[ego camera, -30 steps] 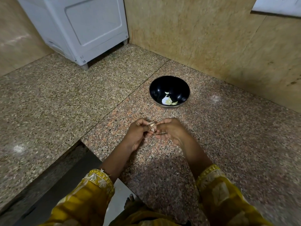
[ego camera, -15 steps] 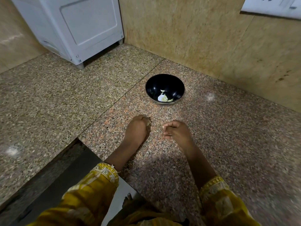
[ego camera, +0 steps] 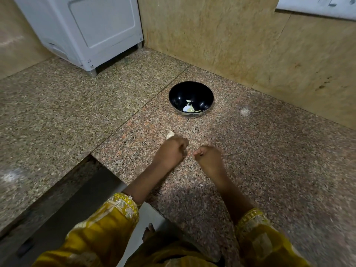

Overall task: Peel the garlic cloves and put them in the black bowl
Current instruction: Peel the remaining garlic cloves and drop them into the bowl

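Hands sit side by side, close but not touching, low over the granite counter point(ego camera: 269, 151), nearer the person than the black bowl point(ego camera: 177, 97). L hand point(ego camera: 170, 151): fingers curled tight, back of hand up, gripping a garlic clove point(ego camera: 170, 134). The pale clove pokes out at the far edge of the fist, toward the bowl, and there's some blur so can't tell if skin is on or off. R hand point(ego camera: 209, 158): fingers curled into a loose fist w/ thumb tucked on the L side, no item visible in it, also blurred. Bowl stands upright on the counter near the beige wall point(ego camera: 231, 39), well apart from both hands. Pale garlic bits point(ego camera: 189, 108) lie at its bottom, near side. White appliance point(ego camera: 86, 29) stands at back L on short feet. Yellow sleeves point(ego camera: 107, 224) w/ embroidered cuffs cover both forearms.
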